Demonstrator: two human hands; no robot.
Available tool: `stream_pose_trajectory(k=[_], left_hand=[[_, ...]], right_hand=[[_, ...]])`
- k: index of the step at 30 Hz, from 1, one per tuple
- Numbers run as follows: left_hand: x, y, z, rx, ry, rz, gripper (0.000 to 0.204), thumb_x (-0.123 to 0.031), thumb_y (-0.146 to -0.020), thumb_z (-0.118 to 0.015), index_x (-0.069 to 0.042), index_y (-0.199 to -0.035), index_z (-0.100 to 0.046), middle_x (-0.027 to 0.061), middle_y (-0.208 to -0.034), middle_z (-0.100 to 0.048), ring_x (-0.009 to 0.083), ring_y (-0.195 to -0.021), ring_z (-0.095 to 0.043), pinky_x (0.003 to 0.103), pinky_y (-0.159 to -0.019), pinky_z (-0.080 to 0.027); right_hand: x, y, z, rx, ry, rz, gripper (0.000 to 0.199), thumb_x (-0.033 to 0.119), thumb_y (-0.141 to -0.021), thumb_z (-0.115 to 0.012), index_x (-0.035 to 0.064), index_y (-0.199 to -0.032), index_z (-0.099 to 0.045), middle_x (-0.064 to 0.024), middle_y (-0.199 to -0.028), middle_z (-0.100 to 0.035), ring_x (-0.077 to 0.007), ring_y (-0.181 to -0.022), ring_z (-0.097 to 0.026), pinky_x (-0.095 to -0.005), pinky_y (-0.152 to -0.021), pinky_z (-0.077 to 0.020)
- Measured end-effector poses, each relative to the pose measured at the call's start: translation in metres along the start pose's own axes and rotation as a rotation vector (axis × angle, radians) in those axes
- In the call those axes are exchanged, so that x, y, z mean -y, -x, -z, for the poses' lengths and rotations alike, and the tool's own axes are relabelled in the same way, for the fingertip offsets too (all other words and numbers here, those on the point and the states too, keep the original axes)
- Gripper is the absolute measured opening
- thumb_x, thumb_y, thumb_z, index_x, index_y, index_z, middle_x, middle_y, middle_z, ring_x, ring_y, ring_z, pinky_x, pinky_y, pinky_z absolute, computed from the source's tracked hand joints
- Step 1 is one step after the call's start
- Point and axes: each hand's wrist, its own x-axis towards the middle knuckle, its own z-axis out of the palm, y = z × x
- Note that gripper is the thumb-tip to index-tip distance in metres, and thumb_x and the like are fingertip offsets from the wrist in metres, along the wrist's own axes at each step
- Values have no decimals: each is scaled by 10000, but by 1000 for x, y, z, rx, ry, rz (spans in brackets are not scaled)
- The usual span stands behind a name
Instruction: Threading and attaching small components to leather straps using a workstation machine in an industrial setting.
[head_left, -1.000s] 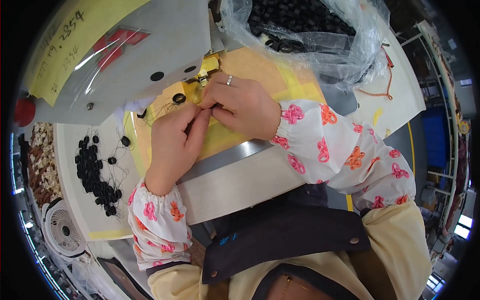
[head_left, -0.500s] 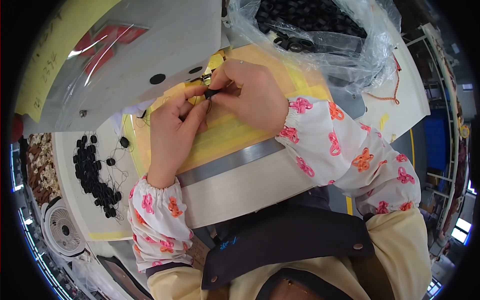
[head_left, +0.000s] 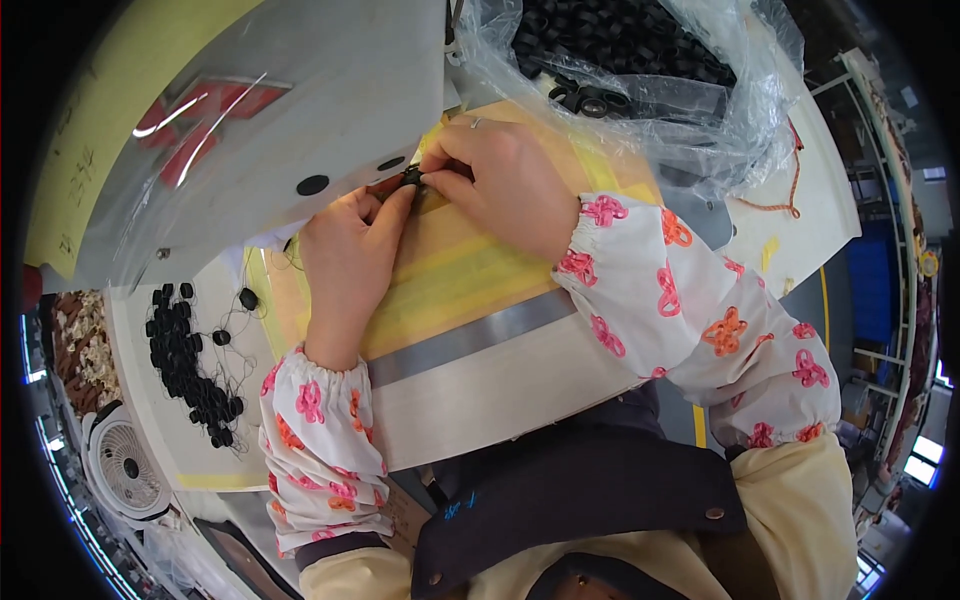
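Note:
Both of my hands meet under the grey head of a sewing machine (head_left: 370, 90), at its presser foot. Between their fingertips is a small loop of black band (head_left: 411, 177), mostly hidden by the fingers and the foot. My left hand (head_left: 350, 250) pinches it from the left with thumb and forefinger. From the right, my right hand (head_left: 505, 180) pinches it too, its other fingers curled. Under the hands lies a work plate (head_left: 480, 265) covered with yellow and tan tape. To the left, several small black loops (head_left: 185, 350) lie heaped, linked by thin dark threads.
A clear plastic bag (head_left: 690, 140) full of black loops (head_left: 620, 45) stands at the far right. Beside it lies an orange cord (head_left: 770, 208). A white fan (head_left: 128, 460) stands low at the left. The bare metal table edge (head_left: 500, 385) runs close to my body.
My hands have moved slightly forward, bringing the black loop in under the presser foot. My left forearm has shifted a little to the right.

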Motion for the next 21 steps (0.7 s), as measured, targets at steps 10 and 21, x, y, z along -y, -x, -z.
stream_pose_trajectory(k=[10,21], left_hand=[[3,0,1,9,-16,81,233,-214,-804,-590,9,-854,-637,-2,-456,-435,24,-448,-354,210,-433,-300],[6,-6,6,84,10,177,263,-277,-783,-621,-41,-893,-656,-7,-580,-583,20,-526,-458,193,-507,-366]], right_hand=[[1,0,-2,-55,28,15,64,10,-706,-587,-25,-759,-592,-114,-682,-591,-225,-588,-574,-294,-540,-450],[0,-1,-1,-66,59,62,61,19,-714,-588,-20,-760,-594,-124,-676,-589,-249,-581,-575,-305,-536,-454]])
